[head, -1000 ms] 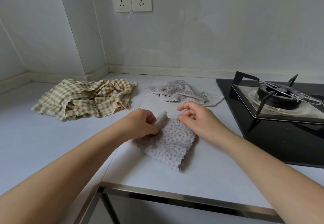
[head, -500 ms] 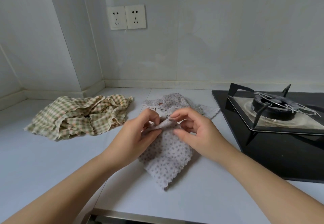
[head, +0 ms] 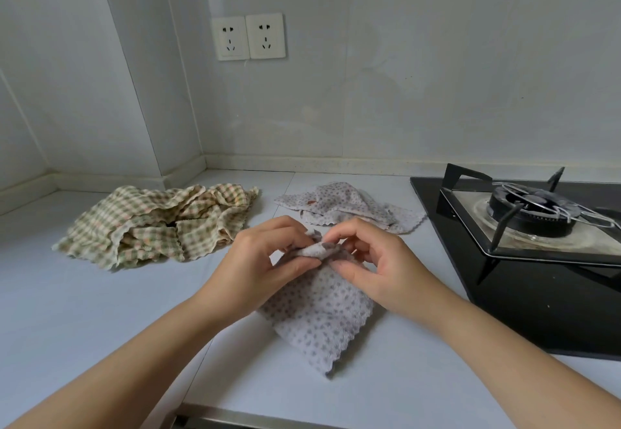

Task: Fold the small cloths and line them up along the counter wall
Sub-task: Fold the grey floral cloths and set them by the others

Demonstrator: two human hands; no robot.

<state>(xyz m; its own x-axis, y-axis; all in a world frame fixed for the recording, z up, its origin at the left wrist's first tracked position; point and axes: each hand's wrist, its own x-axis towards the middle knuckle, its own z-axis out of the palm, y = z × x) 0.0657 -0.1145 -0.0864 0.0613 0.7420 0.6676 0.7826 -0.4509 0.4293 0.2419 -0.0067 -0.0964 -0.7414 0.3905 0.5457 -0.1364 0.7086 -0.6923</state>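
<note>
A single wide-angle view from the person's head looks forward and down across the counter to the back wall at 12 o'clock. It sits close: both forearms enter from 6 o'clock, and the left hand and right hand pinch the dotted cloth mid-frame. The stove lies at 3 o'clock (cut by the frame edge).

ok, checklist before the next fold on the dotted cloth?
1. Left hand pinches dotted cloth's top edge: ok.
2. Right hand pinches the same edge: ok.
3. Cloth lies apart from the stove: ok.
4. Layers aligned at the pinch: cannot tell, fingers hide them.
5. Rear cloth folded: not ok, crumpled.
6. Checked pile folded: not ok, crumpled.
</note>
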